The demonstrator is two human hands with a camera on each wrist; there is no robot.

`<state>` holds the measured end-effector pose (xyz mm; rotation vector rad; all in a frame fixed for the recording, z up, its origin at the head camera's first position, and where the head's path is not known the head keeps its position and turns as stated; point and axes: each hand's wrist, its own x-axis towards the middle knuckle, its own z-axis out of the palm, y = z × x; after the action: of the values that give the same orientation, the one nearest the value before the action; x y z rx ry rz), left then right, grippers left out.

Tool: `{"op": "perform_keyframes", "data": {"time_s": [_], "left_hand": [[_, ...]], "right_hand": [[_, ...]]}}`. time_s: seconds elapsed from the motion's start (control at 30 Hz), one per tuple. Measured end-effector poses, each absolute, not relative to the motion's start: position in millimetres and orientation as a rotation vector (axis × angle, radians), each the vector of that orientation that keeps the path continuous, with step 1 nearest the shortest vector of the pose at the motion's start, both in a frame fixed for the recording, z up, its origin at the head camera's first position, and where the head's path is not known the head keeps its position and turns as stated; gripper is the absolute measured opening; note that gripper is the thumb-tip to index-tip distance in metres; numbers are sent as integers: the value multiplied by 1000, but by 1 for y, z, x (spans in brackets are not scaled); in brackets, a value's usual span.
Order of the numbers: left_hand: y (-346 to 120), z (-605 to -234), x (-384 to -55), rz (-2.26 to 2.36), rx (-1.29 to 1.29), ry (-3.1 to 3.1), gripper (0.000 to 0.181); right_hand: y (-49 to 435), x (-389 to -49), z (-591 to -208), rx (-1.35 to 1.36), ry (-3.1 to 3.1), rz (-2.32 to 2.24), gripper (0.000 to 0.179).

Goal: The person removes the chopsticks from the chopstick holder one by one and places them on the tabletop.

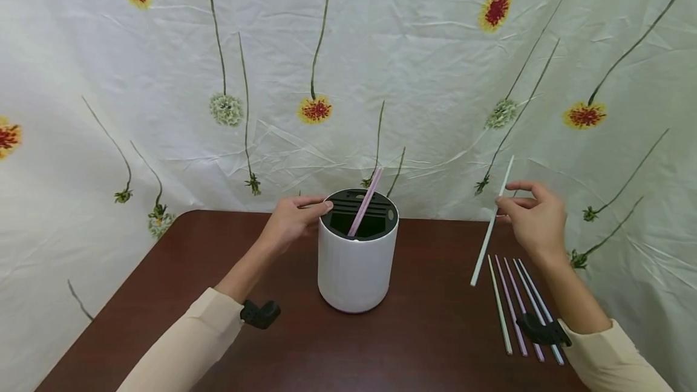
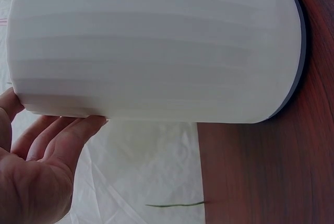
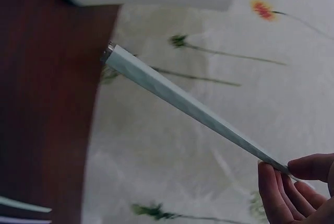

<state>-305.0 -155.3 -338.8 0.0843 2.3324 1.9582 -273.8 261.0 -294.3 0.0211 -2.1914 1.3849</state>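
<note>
A pale straw [image 1: 491,221] is pinched in the right hand [image 1: 530,216] near its upper end, raised above the worktop [image 1: 425,331] by the right edge. Four more straws [image 1: 517,307] lie flat beneath. Mid-worktop stands a white holder [image 1: 356,262] with a pink straw [image 1: 365,201] slanting inside; the left hand [image 1: 294,219] rests on its rim, fingers apparently relaxed.

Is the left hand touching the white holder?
Touching: the head view shows the left hand's fingertips resting on the white holder's rim.
</note>
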Motion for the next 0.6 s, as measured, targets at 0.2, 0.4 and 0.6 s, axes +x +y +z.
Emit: {"op": "perform_keyframes", "data": {"time_s": [0.2,0.4,0.6], "left_hand": [[-155,-338,-305,1960,81,2333,52],[-156,-340,-306,1960,81,2336,54],[-154,-341,-305,1967,86,2332,51]], "right_hand": [[282,-273,-334,-5,-2374,1238,35],[297,-271,-378,36,-2521,1083,32],[305,-273,-408,-59,-2642,1077,31]]}}
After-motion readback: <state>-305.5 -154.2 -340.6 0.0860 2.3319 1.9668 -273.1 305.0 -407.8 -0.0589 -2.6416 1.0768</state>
